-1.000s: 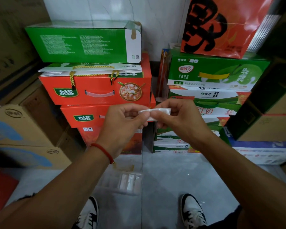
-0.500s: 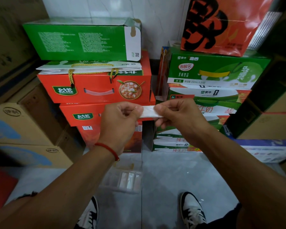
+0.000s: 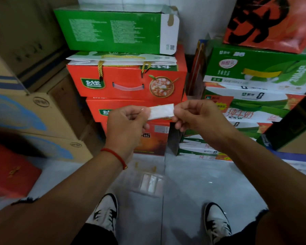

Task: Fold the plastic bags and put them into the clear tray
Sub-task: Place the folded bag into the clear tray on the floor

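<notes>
The folded plastic bag (image 3: pixel 160 111) is held in the air at chest height between both hands, stretched flat as a narrow white strip with a slightly crinkled, translucent surface. The left hand (image 3: pixel 125 124) pinches the strip's left end between thumb and curled fingers; the right hand (image 3: pixel 196 117) pinches the right end in the same manner. The strip spans the short gap between the two hands and tilts slightly upward toward the right. A red cord bracelet (image 3: pixel 115 156) sits on the left wrist. The clear tray (image 3: pixel 149 183) rests on the grey tiled floor (image 3: pixel 193 188) below the hands, just ahead of the two black-and-white sneakers; it is a transparent, rectangular plastic container holding several pale folded strips side by side, though its edges are blurred. Behind the hands stand stacked cartons: a glossy green box (image 3: pixel 113 29) on top of orange-red gift boxes (image 3: pixel 127 84) with clear carrying handles and gold cord, and green and white milk cartons (image 3: pixel 254 76) to the right. Plain brown cardboard boxes (image 3: pixel 34 110) with blue print stand on the left.
</notes>
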### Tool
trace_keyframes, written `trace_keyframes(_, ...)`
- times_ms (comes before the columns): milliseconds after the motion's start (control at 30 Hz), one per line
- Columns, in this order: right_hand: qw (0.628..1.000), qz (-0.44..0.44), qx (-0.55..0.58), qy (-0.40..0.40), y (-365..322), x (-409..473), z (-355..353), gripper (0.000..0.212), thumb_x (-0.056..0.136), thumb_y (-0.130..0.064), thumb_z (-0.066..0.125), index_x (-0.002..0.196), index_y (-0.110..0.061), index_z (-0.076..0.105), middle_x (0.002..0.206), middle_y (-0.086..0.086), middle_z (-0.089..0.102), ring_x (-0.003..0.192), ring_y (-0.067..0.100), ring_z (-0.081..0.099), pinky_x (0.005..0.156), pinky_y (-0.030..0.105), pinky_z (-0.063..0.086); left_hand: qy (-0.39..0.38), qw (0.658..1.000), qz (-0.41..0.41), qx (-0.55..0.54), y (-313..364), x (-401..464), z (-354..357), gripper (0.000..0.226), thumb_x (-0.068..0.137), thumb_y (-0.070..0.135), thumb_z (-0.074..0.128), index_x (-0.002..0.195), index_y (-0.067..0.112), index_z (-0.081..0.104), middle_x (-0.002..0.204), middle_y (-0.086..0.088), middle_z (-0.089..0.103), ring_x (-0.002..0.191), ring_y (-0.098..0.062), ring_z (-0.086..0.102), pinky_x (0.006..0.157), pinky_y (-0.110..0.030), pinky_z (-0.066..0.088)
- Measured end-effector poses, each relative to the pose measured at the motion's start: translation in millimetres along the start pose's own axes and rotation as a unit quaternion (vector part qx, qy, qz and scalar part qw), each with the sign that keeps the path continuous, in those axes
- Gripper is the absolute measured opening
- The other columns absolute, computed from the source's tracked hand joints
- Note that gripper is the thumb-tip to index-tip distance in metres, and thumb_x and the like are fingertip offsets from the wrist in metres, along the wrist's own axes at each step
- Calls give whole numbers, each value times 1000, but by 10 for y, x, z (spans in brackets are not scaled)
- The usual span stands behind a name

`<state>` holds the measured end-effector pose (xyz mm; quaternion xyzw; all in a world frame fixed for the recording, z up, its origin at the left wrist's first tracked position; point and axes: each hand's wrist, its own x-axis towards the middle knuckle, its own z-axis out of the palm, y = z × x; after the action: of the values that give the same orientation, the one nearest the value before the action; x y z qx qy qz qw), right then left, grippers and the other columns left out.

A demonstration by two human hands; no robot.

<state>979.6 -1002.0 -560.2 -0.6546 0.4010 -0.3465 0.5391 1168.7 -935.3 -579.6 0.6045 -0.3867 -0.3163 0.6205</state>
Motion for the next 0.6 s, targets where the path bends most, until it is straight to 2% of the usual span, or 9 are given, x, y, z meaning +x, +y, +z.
trace_keyframes(100, 999, 22, -27, 1, 20, 71, 86, 19, 105, -17, 60, 97, -3, 70, 93, 15, 75, 76, 21, 67, 67, 30, 61, 12, 999, -30, -25, -100, -41, -186, 7, 94, 14, 72, 88, 15, 75, 59, -2, 66, 54, -10, 59, 54, -22, 52)
trace_keyframes(200, 998, 64, -4, -21, 41, 149, 213, 30, 102, -30, 64, 113, -3, 69, 106, 22, 73, 80, 25, 68, 74, 43, 62, 17, 999, -30, -30, -199, -78, -325, 7, 93, 11, 72, 88, 14, 76, 62, -7, 67, 55, -12, 60, 56, -21, 52)
trace_keyframes(300, 996, 61, -23, -67, 84, 200, 413, 30, 99, -24, 68, 112, 3, 69, 99, 31, 70, 79, 33, 64, 80, 58, 58, 19, 998, -43, -34, -250, -67, -396, 5, 92, 11, 73, 88, 12, 76, 62, -7, 68, 56, -13, 61, 59, -23, 54)
trace_keyframes(333, 996, 53, -17, -68, 101, 223, 472, 28, 99, -20, 68, 108, 7, 67, 94, 32, 69, 77, 35, 62, 79, 59, 57, 18, 998, -49, -36, -257, -54, -407, 5, 92, 12, 73, 89, 11, 76, 62, -6, 69, 56, -13, 62, 60, -23, 54)
trace_keyframes(400, 998, 40, -1, -57, 121, 283, 554, 24, 99, -13, 68, 104, 11, 63, 84, 28, 68, 73, 32, 62, 74, 50, 56, 21, 996, -73, -54, -277, -14, -427, 4, 92, 12, 73, 92, 10, 76, 64, -6, 69, 58, -14, 62, 61, -25, 54)
trace_keyframes(500, 998, 45, 9, -50, 157, 373, 592, 23, 97, -10, 68, 104, 11, 65, 78, 19, 68, 65, 20, 64, 66, 33, 57, 23, 987, -124, -96, -308, 41, -448, 10, 92, 12, 72, 98, 6, 76, 67, -7, 71, 62, -16, 62, 62, -25, 54)
trace_keyframes(600, 996, 60, 22, -55, 257, 460, 632, 16, 97, -11, 68, 100, 4, 70, 75, 13, 67, 66, 18, 64, 63, 29, 57, -9, 973, -187, -138, -339, 42, -481, 16, 94, 16, 70, 105, 5, 75, 73, -7, 71, 65, -13, 64, 63, -23, 55)
